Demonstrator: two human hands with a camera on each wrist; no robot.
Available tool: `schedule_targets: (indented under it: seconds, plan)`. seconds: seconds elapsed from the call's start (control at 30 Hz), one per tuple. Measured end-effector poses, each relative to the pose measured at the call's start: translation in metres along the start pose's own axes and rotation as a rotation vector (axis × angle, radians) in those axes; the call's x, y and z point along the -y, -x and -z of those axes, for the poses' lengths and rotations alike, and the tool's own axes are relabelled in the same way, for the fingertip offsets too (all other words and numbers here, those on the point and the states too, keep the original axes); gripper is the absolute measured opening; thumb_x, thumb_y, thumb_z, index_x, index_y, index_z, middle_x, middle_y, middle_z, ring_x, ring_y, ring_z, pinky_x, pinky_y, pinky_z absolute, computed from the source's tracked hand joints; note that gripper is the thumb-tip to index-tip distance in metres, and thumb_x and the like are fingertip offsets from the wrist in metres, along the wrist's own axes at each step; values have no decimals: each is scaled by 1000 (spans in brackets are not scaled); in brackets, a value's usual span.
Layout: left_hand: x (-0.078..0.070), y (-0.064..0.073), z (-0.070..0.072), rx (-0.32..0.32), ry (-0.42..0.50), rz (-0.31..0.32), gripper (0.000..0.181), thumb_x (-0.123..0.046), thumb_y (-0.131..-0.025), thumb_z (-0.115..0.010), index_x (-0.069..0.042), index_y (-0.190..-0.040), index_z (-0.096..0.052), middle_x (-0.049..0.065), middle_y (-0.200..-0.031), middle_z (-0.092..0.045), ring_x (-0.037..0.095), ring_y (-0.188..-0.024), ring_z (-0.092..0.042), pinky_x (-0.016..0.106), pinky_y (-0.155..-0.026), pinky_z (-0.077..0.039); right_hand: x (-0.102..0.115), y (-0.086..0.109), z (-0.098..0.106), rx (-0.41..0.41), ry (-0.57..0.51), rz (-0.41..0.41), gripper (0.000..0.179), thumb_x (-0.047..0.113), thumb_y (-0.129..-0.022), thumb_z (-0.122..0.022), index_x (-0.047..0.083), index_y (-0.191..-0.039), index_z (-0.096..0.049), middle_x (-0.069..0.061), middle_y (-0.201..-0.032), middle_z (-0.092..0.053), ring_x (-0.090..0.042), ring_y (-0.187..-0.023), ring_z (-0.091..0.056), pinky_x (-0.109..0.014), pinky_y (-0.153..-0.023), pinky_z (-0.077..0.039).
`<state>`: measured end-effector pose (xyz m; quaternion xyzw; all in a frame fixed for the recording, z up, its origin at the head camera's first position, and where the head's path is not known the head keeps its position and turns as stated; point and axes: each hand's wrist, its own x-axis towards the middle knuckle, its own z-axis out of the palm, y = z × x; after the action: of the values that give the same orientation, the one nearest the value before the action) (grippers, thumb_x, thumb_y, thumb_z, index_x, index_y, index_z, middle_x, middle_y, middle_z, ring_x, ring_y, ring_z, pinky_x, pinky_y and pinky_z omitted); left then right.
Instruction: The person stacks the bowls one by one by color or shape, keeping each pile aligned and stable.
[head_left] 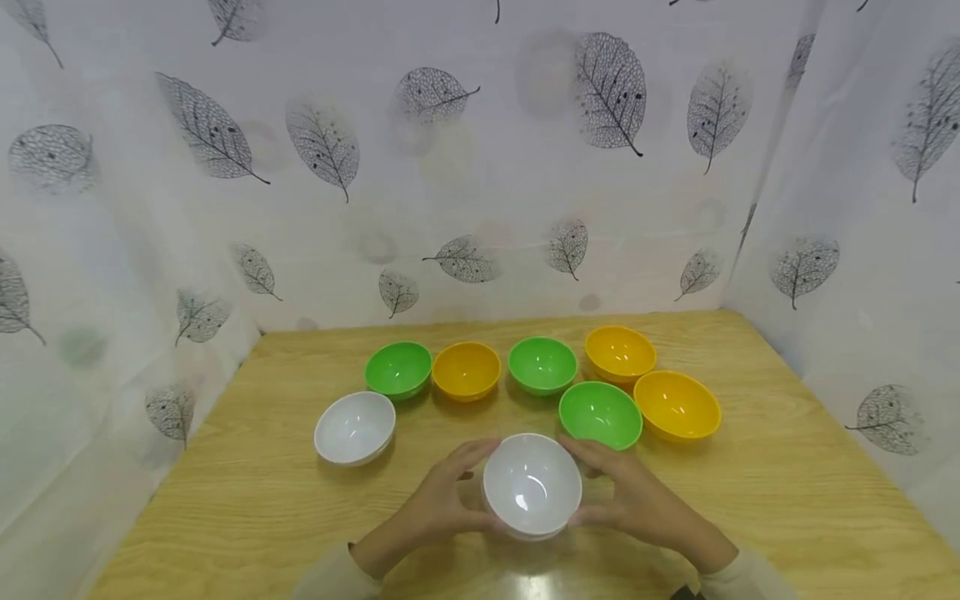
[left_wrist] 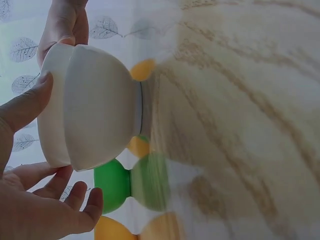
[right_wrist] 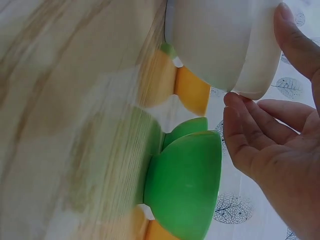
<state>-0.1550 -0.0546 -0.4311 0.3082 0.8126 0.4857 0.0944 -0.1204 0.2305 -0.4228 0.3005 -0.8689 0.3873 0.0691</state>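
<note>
Gripping nested white bowls (head_left: 532, 483) from opposite sides: both hands (head_left: 439, 500) (nearest green bowl (head_left: 600, 412) just beyond).

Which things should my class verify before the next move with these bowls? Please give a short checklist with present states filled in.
1. Support from both sides: ok; the left hand and right hand grip the stacked white bowls.
2. Nesting: ok; one sits inside the other.
3. Base: ok; the stack appears to stand upright on the table.
4. Room by the right hand: not ok, I'd say; a green bowl stands close to it.
5. Single white bowl: ok; upright and apart from the stack.
6. Whether the nested bowls are wedged together: cannot tell.
</note>
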Motion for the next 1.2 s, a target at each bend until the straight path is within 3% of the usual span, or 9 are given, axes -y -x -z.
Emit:
schedule_targets:
  seconds: [0.47,0.73,1.0,1.2]
  plan:
    - [5,3,-3,12,16,21,96,-26,-64,-89,-3,-144,-41,13,-144,-44,35,-129,-44,48,-97,-48,2,-1,-4,26,-33,-19,84,44,-71,-78,9,-141,-47,-6,-137,-55,-19,-116,-55,-35,-83,-54]
    - [5,2,-2,36,7,38,96,-31,-66,-88,-4,-145,-40,8,-146,-43,29,-131,-43,46,-98,-47,1,1,-5,47,-30,-54,85,46,-74,-76,11,-144,-43,-9,-140,-51,-22,-118,-54,-37,-84,-55]
    - [4,1,-4,31,4,31,100,-34,-63,-89,-2,-144,-40,10,-145,-43,30,-133,-40,58,-108,-32,0,3,-5,72,-23,-56,85,45,-76,-75,8,-145,-41,-13,-142,-49,-25,-118,-53,-37,-85,-54]
    - [2,3,-5,19,-10,42,99,-36,-64,-88,-3,-144,-40,9,-145,-43,30,-133,-41,57,-107,-35,0,3,-6,71,-33,-43,83,43,-77,-75,7,-143,-42,-10,-140,-50,-21,-116,-54,-36,-84,-54]
